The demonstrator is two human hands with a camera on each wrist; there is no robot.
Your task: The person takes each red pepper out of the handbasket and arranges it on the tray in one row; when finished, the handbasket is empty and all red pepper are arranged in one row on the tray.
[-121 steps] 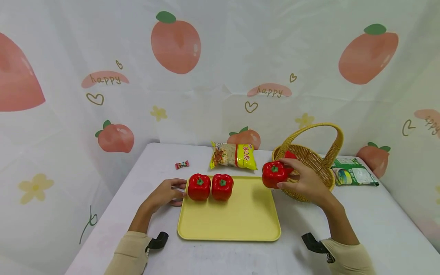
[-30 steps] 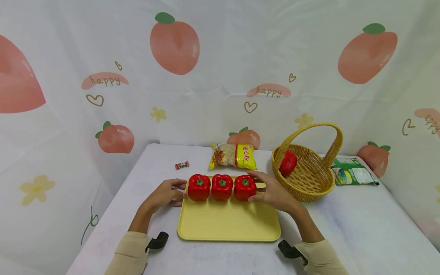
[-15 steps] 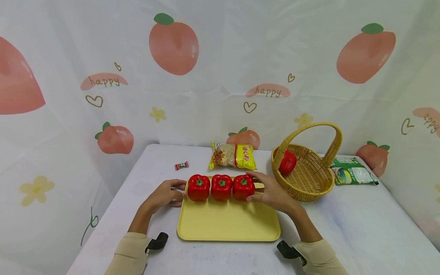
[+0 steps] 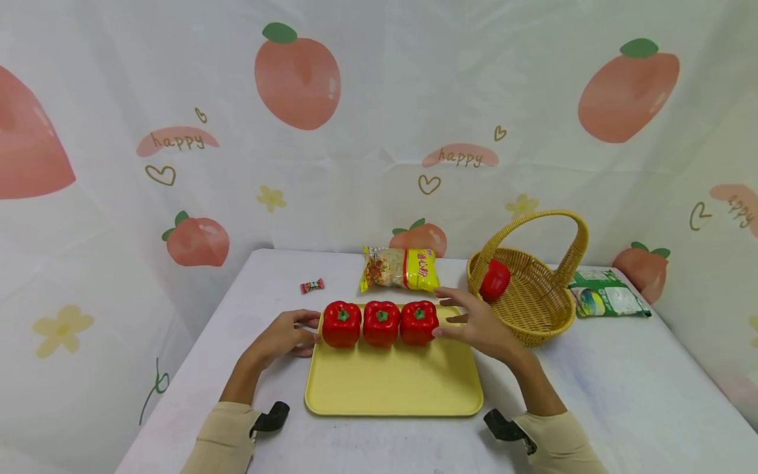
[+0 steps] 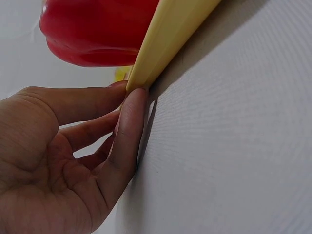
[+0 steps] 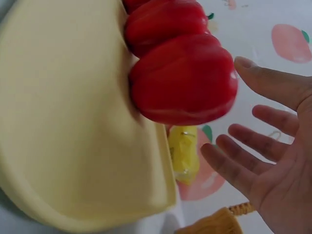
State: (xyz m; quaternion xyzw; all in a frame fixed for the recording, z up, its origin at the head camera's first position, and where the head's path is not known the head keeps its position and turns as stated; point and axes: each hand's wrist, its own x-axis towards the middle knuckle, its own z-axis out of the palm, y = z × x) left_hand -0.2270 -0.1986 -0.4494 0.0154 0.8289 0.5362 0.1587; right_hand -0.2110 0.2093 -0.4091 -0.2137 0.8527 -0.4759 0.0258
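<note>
Three red bell peppers stand in a row along the back of the yellow tray (image 4: pixel 393 385): a left one (image 4: pixel 341 326), a middle one (image 4: pixel 381 327) and a right one (image 4: pixel 418 324). At the tray's left edge, my left hand (image 4: pixel 287 336) pinches the rim; in the left wrist view thumb and fingers (image 5: pixel 130 122) meet on it. My right hand (image 4: pixel 482 327) is beside the right pepper with fingers spread and a gap between palm and pepper, as the right wrist view also shows. Another red pepper (image 4: pixel 495 281) lies in the wicker basket (image 4: pixel 533 306).
Behind the tray lies a yellow pasta bag (image 4: pixel 399 268), with a small wrapped candy (image 4: pixel 312 286) to its left. The basket stands close to my right hand, its tall handle (image 4: pixel 577 247) arching up. A green packet (image 4: pixel 608 293) lies right of it.
My right hand has brought a red bell pepper from beside the basket to the tray's back row and let go, its fingers now spread. My left hand has stayed at the tray edge.
</note>
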